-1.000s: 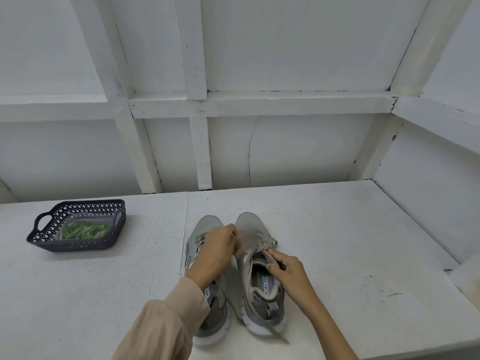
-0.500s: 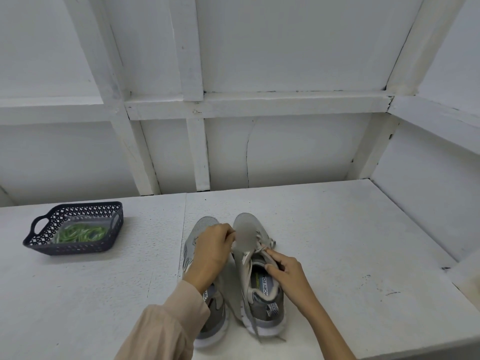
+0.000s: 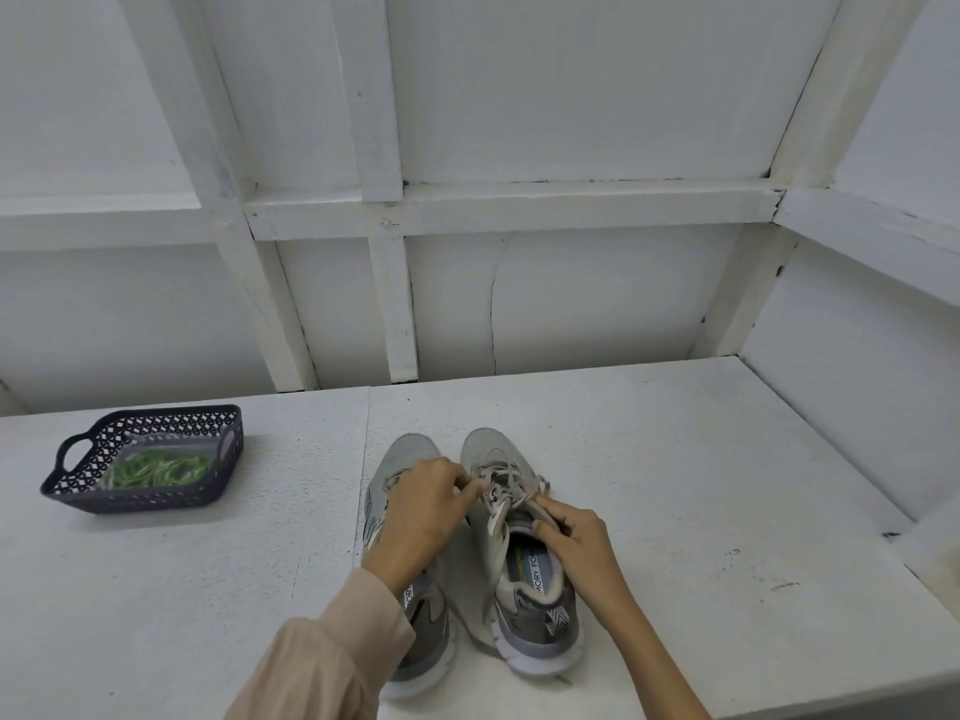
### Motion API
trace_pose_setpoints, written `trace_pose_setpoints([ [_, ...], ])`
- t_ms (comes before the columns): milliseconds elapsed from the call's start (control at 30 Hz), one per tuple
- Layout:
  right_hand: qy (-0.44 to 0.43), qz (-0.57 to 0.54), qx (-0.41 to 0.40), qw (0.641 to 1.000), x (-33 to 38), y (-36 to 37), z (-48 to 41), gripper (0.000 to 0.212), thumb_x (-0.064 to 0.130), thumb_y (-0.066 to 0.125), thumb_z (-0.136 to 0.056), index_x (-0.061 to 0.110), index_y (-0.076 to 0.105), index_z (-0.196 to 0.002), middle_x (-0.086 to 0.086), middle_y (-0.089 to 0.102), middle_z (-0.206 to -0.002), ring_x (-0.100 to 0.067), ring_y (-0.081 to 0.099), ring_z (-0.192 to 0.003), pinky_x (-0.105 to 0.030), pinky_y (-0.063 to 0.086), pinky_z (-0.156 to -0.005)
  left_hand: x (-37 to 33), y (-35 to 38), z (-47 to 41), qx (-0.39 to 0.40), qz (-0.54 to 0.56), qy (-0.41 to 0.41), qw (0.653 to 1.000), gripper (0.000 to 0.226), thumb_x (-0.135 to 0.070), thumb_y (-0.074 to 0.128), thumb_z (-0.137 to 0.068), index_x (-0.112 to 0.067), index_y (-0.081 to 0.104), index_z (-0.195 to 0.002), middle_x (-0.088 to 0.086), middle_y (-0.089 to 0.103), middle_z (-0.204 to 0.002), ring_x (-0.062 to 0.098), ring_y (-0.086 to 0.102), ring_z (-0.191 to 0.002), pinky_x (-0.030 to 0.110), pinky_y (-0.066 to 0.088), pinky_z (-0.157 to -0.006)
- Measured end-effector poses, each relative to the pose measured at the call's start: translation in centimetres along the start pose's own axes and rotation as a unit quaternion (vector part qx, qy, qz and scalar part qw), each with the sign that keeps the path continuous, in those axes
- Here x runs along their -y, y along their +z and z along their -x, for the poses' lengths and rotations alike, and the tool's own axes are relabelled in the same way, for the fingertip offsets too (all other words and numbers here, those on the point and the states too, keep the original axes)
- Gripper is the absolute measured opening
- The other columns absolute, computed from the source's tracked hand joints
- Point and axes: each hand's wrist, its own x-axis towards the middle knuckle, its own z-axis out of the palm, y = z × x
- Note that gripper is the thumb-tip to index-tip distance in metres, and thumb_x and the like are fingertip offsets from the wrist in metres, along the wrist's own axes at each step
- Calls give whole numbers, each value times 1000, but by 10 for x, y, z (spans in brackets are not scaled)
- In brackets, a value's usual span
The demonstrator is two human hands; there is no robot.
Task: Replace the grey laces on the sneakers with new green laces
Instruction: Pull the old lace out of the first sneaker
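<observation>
two grey sneakers (image 3: 524, 615) side by side on the white table (image 3: 675, 485), heels near, toes pointing straight away at the wall (image 3: 571, 304). right hand (image 3: 579, 543) curled, pinching the grey lace (image 3: 506, 472) by the tongue; left hand (image 3: 423, 511) pinching it opposite. far left of the fingers, a dark basket (image 3: 156, 498) holds green laces (image 3: 156, 467).

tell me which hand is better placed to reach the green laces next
Left, probably: the basket with the green laces sits left of both sneakers, nearer the left hand; the right hand would cross over.
</observation>
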Motion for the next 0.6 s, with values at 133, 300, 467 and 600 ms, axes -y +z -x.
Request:
trace_pose_setpoints([
  [133,7,-8,-2,1000,-1,1,-1,40,-3,59,-90,18,66,-123,11,70,-111,3,65,-102,-12,49,-86,-2,-1,2,87,53,12,995,30,-48,69,-83,-26,72,-63,-5,71,-71,18,63,-63,32,51,-64],
  [300,17,-16,6,1000,-4,-1,-2,41,-3,58,-90,18,65,-125,14,69,-113,5,64,-103,-13,49,-88,-2,-2,-2,-36,13,-29,999,35,-46,59,-92,-16,73,-80,-2,69,-82,16,64,-81,29,44,-68],
  [467,18,-19,-1,1000,-6,1,-2,40,-2,59,-90,17,65,-124,9,70,-113,0,65,-103,-19,52,-90,-7,-1,2,63,58,-3,996,35,-50,66,-85,-19,76,-71,-4,66,-61,6,57,-55,29,44,-91],
  [600,15,-18,-1,1000,-6,1,-1,40,-2,59,-90,17,65,-124,7,70,-116,-3,65,-107,-21,51,-93,-4,4,-5,12,67,-22,997,28,-40,66,-87,-16,74,-76,-4,67,-74,9,60,-78,34,45,-80],
])
